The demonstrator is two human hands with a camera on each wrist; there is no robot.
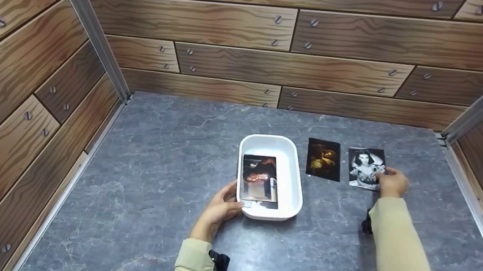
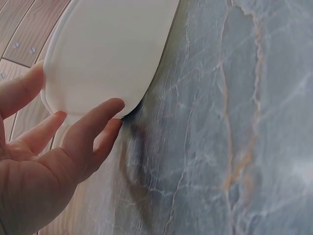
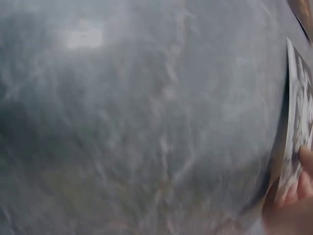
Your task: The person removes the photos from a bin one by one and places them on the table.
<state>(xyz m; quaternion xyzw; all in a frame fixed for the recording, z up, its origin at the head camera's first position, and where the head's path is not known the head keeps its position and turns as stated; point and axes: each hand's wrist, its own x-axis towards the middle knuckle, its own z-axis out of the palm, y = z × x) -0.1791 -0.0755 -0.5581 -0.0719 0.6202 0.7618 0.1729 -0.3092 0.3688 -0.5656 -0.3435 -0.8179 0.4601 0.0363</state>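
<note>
A white plastic tub (image 1: 288, 165) stands on the table with several photo prints (image 1: 259, 180) in it; the top one is dark with an orange-pink patch. My left hand (image 1: 220, 207) holds the tub at its near left corner. In the left wrist view the thumb is at the rim and the fingers (image 2: 93, 117) lie against the outer wall. To the right, my right hand (image 1: 393, 182) pinches the right edge of a black-and-white photo (image 1: 362, 164) of a person. The right wrist view shows this photo (image 3: 298, 107) tilted off the table, thumb on its face.
Between the tub and the black-and-white photo a dark photo (image 1: 324, 159) with yellowish figures lies flat. The grey marbled table (image 1: 157, 167) is bounded by wood-patterned walls (image 1: 232, 27) at the back and both sides.
</note>
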